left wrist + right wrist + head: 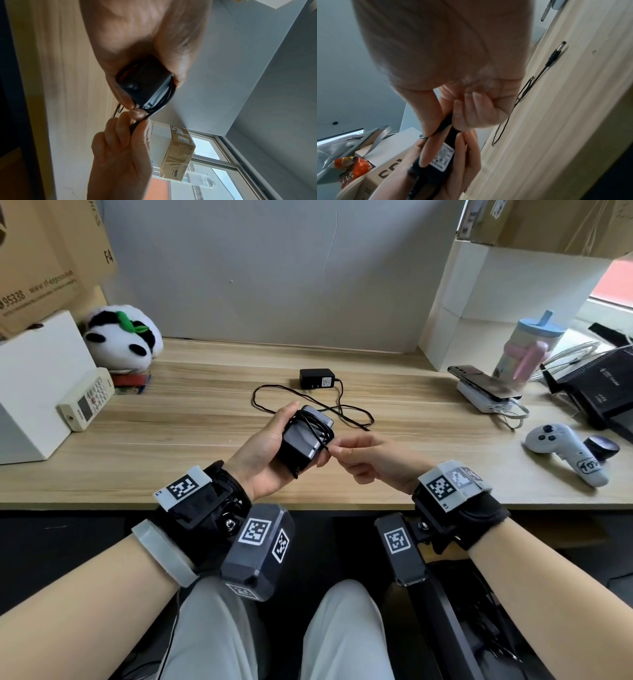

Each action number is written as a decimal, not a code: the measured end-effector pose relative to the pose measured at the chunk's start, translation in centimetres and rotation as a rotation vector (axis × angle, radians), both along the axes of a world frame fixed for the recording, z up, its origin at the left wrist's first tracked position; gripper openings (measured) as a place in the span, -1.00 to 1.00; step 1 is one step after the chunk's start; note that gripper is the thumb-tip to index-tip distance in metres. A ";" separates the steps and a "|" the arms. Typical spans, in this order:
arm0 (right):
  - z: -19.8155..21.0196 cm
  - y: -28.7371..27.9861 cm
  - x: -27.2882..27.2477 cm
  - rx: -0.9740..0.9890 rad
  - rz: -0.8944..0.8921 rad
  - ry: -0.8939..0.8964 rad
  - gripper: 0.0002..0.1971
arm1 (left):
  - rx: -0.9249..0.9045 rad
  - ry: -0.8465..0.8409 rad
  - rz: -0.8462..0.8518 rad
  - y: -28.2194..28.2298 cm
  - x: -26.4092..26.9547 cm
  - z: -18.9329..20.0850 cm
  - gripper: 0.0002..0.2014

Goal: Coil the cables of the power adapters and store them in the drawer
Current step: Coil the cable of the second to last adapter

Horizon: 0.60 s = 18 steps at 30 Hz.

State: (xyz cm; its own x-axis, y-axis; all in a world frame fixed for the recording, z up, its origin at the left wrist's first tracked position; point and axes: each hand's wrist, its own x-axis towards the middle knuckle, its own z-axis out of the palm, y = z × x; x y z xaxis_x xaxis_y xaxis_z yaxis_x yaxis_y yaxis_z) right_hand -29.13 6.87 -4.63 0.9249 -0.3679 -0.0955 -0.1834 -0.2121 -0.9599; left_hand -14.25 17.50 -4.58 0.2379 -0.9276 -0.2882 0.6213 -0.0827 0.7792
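My left hand (274, 440) grips a black power adapter (305, 440) above the desk's front edge, and its thin black cable (320, 428) is wound round the body. My right hand (337, 449) pinches the cable's free end at the adapter's right side. The left wrist view shows the adapter (145, 81) in my palm and the wound cable (159, 105). The adapter's white label (443, 155) is visible from the right wrist. A second black adapter (317, 379) lies farther back on the wooden desk (171, 440); its cable (274, 388) lies loose, and its barrel plug (556, 53) rests on the wood. No drawer is in view.
A panda plush (120, 337), a white box (34, 385) and a cream handset (85, 402) stand at the left. On the right are a phone on a white power bank (486, 386), a pastel cup (527, 347), a black router (599, 392) and a white controller (561, 450).
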 end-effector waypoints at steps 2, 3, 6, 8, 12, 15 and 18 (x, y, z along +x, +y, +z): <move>0.2 0.1 0.2 -0.017 -0.006 0.019 -0.76 | -0.016 0.021 0.022 -0.1 -0.1 -0.2 -0.56; 0.2 0.1 0.2 -0.023 -0.008 0.026 -0.76 | -0.024 0.030 0.019 0.0 -0.1 -0.3 -0.56; 0.2 0.0 0.2 -0.044 -0.036 0.048 -0.76 | -0.029 0.066 0.020 0.3 0.4 -0.3 -0.57; 0.1 -0.2 0.2 -0.050 -0.087 0.064 -0.77 | -0.034 0.095 0.020 0.5 0.8 -0.5 -0.55; 0.0 -0.5 0.3 0.010 -0.256 0.039 -0.89 | -0.013 0.080 -0.027 0.6 1.0 -0.7 -0.55; -0.2 -0.4 0.6 0.154 -0.356 -0.080 -0.86 | 0.000 0.066 -0.001 0.5 0.8 -1.0 -0.61; -0.2 -0.1 0.9 0.337 -0.425 -0.271 -0.91 | -0.012 0.080 0.015 0.3 0.4 -1.4 -0.78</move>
State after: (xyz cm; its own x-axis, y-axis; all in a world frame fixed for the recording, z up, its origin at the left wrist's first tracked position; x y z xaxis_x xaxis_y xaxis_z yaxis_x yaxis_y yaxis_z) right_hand -28.26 6.79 -4.81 0.7112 -0.7010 -0.0522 0.0752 0.1496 -0.9859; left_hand -13.85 17.75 -5.94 0.2285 -0.9275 -0.2958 0.6827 -0.0640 0.7279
